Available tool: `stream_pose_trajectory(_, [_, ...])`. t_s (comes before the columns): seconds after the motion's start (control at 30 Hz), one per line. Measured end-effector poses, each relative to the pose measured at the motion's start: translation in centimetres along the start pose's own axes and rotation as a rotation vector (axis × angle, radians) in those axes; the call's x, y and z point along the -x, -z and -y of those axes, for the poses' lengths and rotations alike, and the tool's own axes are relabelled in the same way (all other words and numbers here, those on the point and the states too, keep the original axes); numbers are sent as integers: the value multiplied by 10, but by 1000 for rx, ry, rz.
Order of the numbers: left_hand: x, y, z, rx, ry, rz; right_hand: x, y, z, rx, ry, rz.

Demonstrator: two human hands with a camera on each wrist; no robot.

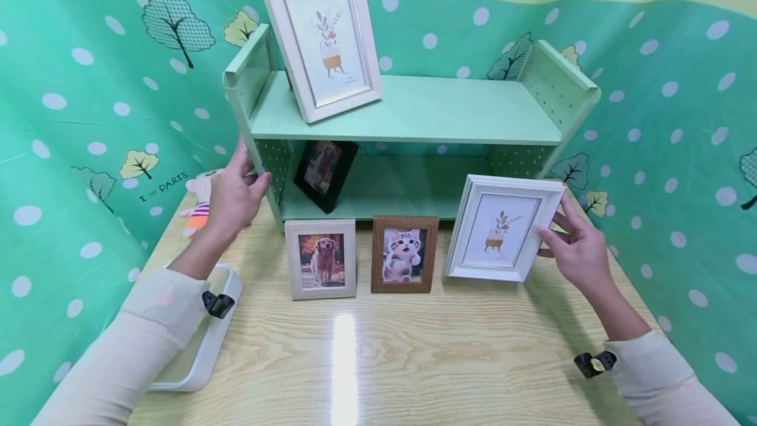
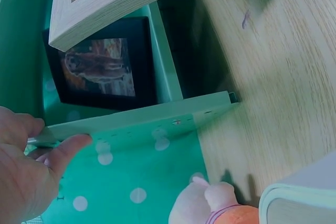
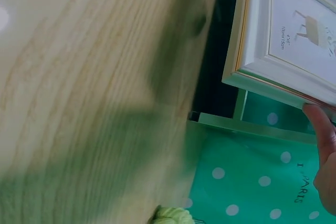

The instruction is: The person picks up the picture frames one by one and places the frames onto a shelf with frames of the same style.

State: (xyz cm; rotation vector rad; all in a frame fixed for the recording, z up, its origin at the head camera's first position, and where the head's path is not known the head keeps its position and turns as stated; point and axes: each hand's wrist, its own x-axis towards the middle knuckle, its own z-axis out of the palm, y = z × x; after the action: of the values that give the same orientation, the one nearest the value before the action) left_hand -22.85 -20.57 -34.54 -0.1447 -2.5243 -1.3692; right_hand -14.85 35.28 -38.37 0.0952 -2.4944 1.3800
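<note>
My left hand (image 1: 236, 189) grips the left side panel of a green two-tier shelf (image 1: 449, 107); in the left wrist view its thumb and fingers lie either side of the panel's edge (image 2: 131, 116). On the right, my right hand (image 1: 576, 245) holds a white picture frame (image 1: 458, 242) with a potted-plant print by its right side, tilted in front of the shelf. The right wrist view shows the thumb at the edge of this thick frame (image 3: 257, 51). A larger whitish frame (image 1: 369, 71) stands on the top tier, and a black frame (image 1: 337, 186) leans on the lower tier.
A pale frame with a dog photo (image 1: 349, 261) and a brown frame with a kitten photo (image 1: 432, 255) stand before the shelf. A white-rimmed object (image 1: 227, 307) lies under my left forearm, near a plush toy (image 1: 201, 192). Patterned green cloth (image 1: 680, 150) surrounds the table.
</note>
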Motion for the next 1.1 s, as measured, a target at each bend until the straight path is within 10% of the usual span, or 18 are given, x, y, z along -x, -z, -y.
stream_pose_trajectory(0.77, [1, 1, 2, -16, -4, -2, -13, 10, 26, -188, 89, -18])
stream_pose_trajectory(1.1, [1, 2, 2, -19, -18, -10, -18, 15, 44, -92, 127, -48])
